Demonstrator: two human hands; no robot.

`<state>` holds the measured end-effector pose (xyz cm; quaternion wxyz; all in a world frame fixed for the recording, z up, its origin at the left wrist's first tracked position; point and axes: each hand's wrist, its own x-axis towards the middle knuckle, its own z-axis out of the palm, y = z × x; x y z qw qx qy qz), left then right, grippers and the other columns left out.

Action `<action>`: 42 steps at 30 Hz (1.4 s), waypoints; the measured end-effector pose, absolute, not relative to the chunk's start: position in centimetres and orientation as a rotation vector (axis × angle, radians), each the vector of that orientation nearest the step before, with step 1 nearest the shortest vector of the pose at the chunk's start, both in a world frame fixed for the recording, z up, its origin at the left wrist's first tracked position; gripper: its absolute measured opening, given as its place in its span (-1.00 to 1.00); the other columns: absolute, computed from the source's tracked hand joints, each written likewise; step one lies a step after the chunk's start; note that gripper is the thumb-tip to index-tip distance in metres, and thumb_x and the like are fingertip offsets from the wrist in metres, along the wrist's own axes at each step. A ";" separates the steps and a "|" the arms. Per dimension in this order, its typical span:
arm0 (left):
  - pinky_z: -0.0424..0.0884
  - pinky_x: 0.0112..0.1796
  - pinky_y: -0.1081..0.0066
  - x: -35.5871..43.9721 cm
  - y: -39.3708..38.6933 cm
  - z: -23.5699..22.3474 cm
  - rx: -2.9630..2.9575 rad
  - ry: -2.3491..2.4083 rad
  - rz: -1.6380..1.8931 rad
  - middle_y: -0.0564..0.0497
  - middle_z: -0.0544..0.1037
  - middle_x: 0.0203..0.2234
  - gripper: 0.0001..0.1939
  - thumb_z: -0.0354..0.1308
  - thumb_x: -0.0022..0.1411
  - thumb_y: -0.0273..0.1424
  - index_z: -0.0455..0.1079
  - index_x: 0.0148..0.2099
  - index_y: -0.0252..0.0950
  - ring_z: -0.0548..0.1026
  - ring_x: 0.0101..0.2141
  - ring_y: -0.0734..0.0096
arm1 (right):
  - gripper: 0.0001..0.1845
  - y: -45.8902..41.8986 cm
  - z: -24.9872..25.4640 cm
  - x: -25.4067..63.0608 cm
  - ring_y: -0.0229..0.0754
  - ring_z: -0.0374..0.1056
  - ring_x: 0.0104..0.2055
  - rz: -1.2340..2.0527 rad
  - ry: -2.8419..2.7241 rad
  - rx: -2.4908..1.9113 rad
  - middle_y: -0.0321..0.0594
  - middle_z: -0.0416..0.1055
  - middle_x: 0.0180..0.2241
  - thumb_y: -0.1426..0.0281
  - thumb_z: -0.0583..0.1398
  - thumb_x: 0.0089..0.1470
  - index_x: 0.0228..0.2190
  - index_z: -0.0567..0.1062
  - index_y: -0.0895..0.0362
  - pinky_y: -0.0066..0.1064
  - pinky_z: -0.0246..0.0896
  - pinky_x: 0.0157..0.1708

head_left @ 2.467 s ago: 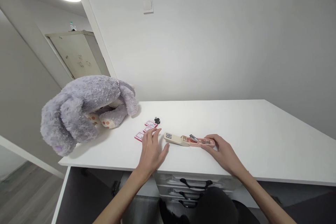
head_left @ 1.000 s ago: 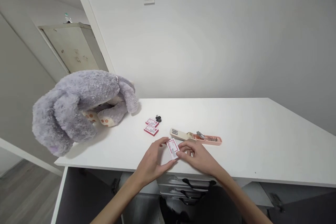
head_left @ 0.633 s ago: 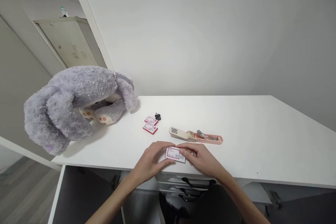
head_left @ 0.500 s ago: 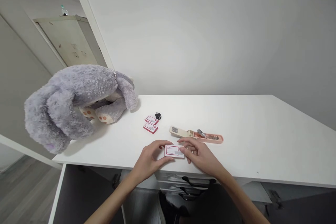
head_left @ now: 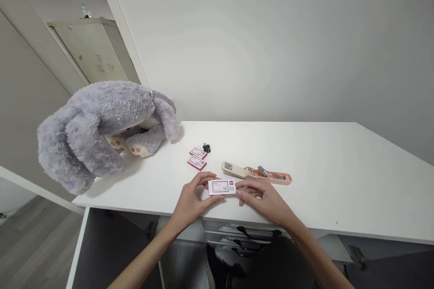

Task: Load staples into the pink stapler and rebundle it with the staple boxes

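Note:
Held just above the front of the white tabletop is a small white box with a red printed border (head_left: 222, 187). My left hand (head_left: 194, 195) grips its left end between thumb and fingers. At the right end, the thumb and fingers of my right hand (head_left: 262, 198) close on the box. A plain white strip shows at the box's left end. Two similar red-and-white boxes (head_left: 197, 163) lie further back to the left, by a small black object (head_left: 206, 147). Behind my right hand lies an opened beige-and-pink long case (head_left: 237, 170) with metal pieces in it.
A large lilac plush toy (head_left: 115, 108) slumps over the left end of the white desk (head_left: 322, 167). Below the front edge are drawers with black handles (head_left: 257, 234) and open cabinet spaces. A wall (head_left: 271, 45) rises behind the desk.
The box has moved slightly up and left, with more of its printed face showing. My right thumb has shifted from its face to its right end. The view has shifted a little.

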<state>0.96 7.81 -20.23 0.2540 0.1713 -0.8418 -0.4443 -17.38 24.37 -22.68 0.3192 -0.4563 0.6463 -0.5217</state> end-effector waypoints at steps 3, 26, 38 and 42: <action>0.48 0.05 0.23 1.0 7.9 -20.2 0.457 -2.298 -1.202 -0.03 0.65 -0.07 -0.50 0.47 0.12 -0.24 0.41 0.06 -0.18 0.60 -0.01 0.19 | -0.65 24.4 -22.6 -17.4 -0.02 0.52 -0.22 -1.348 1.726 -1.227 -0.19 0.64 -0.36 0.11 0.23 0.25 -0.09 0.65 0.05 -0.30 0.31 -0.28; 0.49 -0.04 0.26 1.2 7.9 -20.7 0.440 -2.409 -1.007 -0.04 0.64 -0.02 -0.57 0.27 0.32 -0.17 0.46 0.18 -0.17 0.57 -0.15 0.25 | -0.56 24.2 -23.5 -17.4 -0.16 0.40 -0.47 -1.527 1.680 -1.085 -0.22 0.54 -0.47 0.00 0.27 0.18 -0.19 0.62 0.11 -0.35 0.28 -0.44; 0.47 0.00 0.21 0.6 7.9 -21.3 0.338 -2.531 -0.922 -0.06 0.63 -0.03 -0.67 0.07 0.45 -0.32 0.50 0.18 -0.11 0.55 -0.06 0.20 | -0.53 24.4 -23.6 -17.2 -0.24 0.30 -0.56 -1.649 1.632 -1.037 -0.23 0.48 -0.44 -0.05 0.28 0.16 -0.18 0.54 0.09 -0.40 0.19 -0.64; 0.44 0.05 0.18 0.6 7.9 -21.4 0.313 -2.555 -0.892 -0.05 0.62 0.01 -0.67 0.09 0.45 -0.33 0.48 0.20 -0.10 0.53 0.00 0.18 | -0.62 24.5 -23.8 -17.2 -0.23 0.33 -0.51 -1.684 1.580 -1.070 -0.20 0.49 -0.38 0.02 0.27 0.20 -0.20 0.55 0.08 -0.40 0.20 -0.61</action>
